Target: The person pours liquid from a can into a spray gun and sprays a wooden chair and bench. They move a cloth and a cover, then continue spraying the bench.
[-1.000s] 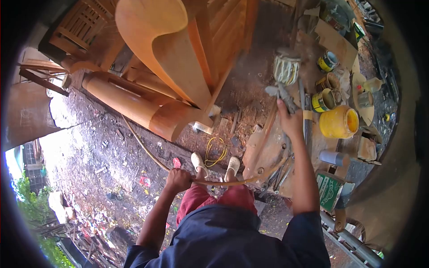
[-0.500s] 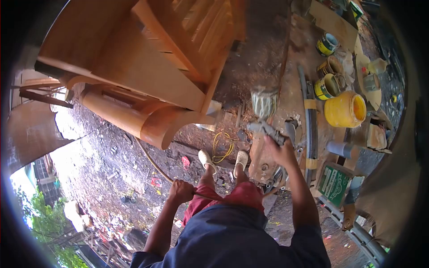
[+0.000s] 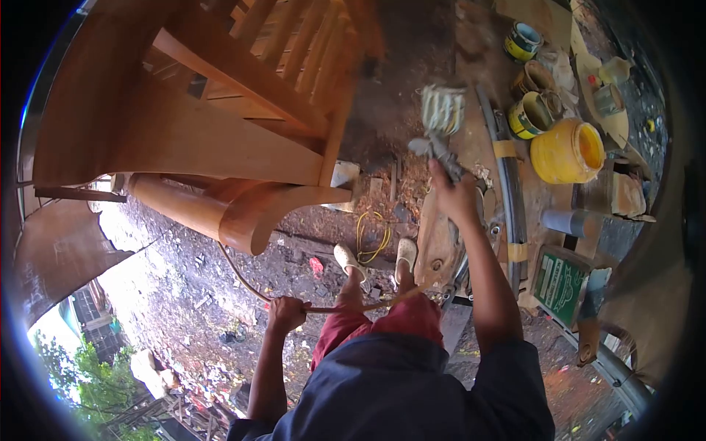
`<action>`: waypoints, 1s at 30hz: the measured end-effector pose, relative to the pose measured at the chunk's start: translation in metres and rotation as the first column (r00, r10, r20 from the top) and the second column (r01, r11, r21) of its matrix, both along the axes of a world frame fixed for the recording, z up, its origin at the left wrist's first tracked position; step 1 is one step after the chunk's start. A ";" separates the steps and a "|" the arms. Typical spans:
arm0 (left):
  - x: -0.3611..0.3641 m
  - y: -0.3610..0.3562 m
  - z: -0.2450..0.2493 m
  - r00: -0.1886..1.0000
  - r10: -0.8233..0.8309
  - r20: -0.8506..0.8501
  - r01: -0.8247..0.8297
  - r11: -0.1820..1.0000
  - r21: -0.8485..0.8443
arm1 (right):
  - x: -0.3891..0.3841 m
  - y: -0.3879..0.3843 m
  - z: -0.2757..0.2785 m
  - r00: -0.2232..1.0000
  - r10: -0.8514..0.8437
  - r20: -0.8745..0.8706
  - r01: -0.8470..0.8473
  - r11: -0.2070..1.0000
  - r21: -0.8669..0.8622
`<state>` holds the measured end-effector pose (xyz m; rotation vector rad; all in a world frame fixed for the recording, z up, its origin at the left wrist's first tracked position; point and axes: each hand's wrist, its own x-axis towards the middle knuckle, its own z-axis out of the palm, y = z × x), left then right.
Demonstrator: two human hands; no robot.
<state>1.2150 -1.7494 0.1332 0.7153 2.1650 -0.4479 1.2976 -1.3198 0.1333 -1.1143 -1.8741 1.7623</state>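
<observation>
My right hand [image 3: 457,192] is closed around the handle of a spray gun [image 3: 443,153], held out in front of me. The gun's paint-streaked cup [image 3: 443,109] is at its far end. My left hand [image 3: 288,314] grips a thin brown hose [image 3: 334,309], which crosses in front of my thighs and also runs off toward the furniture. Left of the gun stands a large orange-brown wooden piece of furniture [image 3: 220,140] with slats and a rounded, curved arm [image 3: 246,217]. A faint haze blurs the area between the gun and the wood.
On the right, a bench holds a yellow tub [image 3: 562,154], several open tins including a yellow-and-black tin [image 3: 526,117], and a green box [image 3: 559,290]. Dark tubes [image 3: 506,173] lie along its near side. A yellow cord [image 3: 375,239] lies on the littered ground by my feet.
My right hand and the spray gun have moved away from me, upward in view. My left hand has shifted slightly left with the hose. The view has turned a little.
</observation>
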 end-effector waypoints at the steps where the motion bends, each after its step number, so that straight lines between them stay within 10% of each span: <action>1: 0.003 0.002 0.004 0.999 -0.034 0.022 0.035 0.998 -0.047 | 0.010 -0.008 -0.015 0.998 0.043 -0.044 -0.044 0.999 -0.002; 4: 0.018 -0.004 0.005 0.992 -0.088 0.093 0.092 0.995 -0.034 | 0.039 -0.023 0.013 0.948 0.307 0.084 -0.264 0.906 -0.331; 11: 0.023 -0.012 0.020 0.995 -0.099 0.023 0.098 0.994 0.053 | 0.043 -0.016 0.005 0.971 0.216 -0.102 -0.234 0.772 -0.590; 30: 0.019 -0.026 -0.011 0.995 0.052 -0.080 -0.054 0.998 -0.029 | -0.080 -0.036 -0.212 0.940 0.193 0.280 -0.051 0.894 -0.446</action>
